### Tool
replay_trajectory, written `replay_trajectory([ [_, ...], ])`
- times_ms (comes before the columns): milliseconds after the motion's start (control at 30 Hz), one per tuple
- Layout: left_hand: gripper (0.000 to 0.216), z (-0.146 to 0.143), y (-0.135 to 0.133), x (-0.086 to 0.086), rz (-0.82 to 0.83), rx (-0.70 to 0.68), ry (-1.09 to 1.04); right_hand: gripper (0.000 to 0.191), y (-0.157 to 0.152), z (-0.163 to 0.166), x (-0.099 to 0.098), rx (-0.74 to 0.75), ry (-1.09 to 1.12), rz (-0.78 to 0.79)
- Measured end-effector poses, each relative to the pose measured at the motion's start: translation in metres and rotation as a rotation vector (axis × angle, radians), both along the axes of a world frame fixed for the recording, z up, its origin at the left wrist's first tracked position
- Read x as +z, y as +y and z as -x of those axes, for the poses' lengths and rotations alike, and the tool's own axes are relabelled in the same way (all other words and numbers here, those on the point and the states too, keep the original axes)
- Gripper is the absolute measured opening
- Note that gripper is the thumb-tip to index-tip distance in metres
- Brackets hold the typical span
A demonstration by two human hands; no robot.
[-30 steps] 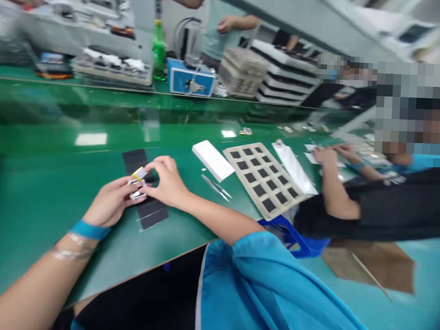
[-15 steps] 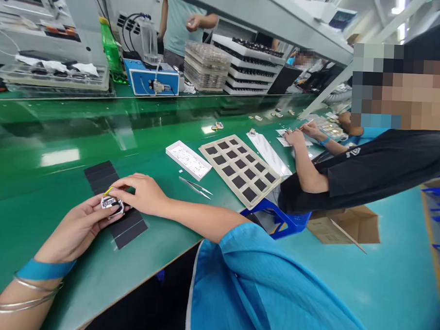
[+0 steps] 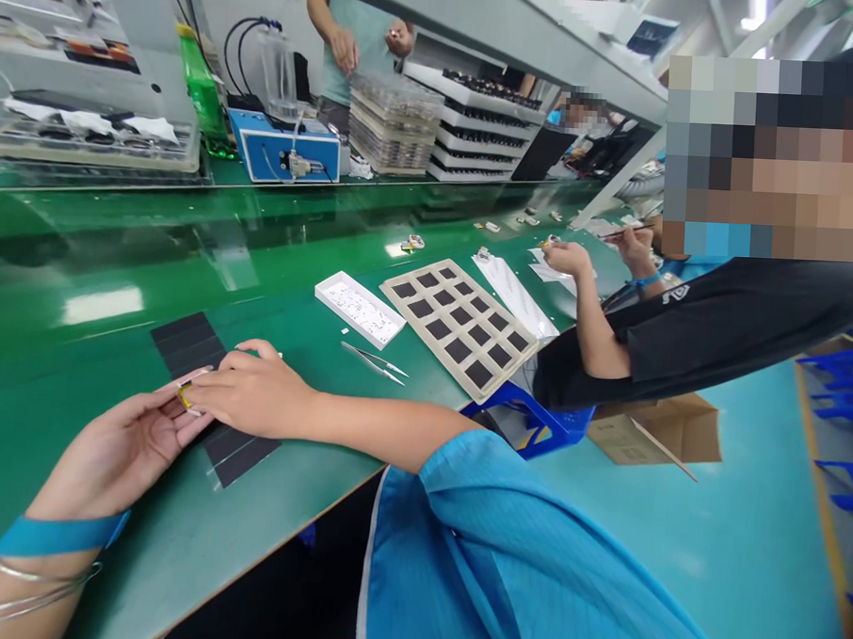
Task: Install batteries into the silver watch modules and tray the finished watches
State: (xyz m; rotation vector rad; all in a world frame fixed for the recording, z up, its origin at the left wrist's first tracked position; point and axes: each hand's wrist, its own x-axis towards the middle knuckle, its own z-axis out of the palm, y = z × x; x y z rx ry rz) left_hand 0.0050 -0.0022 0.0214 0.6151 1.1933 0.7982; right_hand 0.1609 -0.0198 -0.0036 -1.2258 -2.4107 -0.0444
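My left hand (image 3: 120,443) and my right hand (image 3: 250,397) meet over a strip of black rectangular pads (image 3: 189,342) lying on the green bench. Between their fingertips is a small part with a yellow tab (image 3: 184,395), mostly covered by my right fingers. My left palm faces up under it. My right fingers curl down over it.
Metal tweezers (image 3: 374,361), a white tray (image 3: 360,308) and a beige tray with dark squares (image 3: 461,325) lie to the right. A seated person in black (image 3: 680,335) works at the far right. A blue machine (image 3: 285,153) and stacked trays (image 3: 393,125) stand beyond the belt.
The view swung left and steadied. My right hand slid over the small part, so its shiny body is now covered. The neighbour raised both hands from the bench.
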Motion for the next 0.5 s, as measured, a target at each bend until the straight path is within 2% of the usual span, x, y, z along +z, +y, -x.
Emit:
replay_trajectory([
  [100,0.023,0.002,0.001,-0.003,-0.068,-0.056,-0.006,0.027,0.003,0.001,0.0,-0.012,0.057,0.089],
  [267,0.034,0.006,0.002,-0.012,-0.178,-0.119,-0.023,0.013,0.009,-0.004,0.003,-0.007,0.417,0.268],
  [333,0.048,0.007,0.002,-0.015,-0.199,-0.123,-0.036,0.035,0.013,-0.006,-0.001,-0.024,0.595,0.363],
  [400,0.061,0.009,0.001,-0.016,-0.217,-0.122,-0.04,0.065,0.018,-0.007,-0.007,-0.015,0.775,0.564],
  [433,0.065,0.009,0.001,-0.017,-0.225,-0.12,-0.037,0.073,0.02,-0.007,-0.011,0.018,0.845,0.688],
  [500,0.07,0.009,-0.001,-0.017,-0.235,-0.12,-0.028,0.069,0.024,-0.005,-0.018,0.11,0.936,0.891],
])
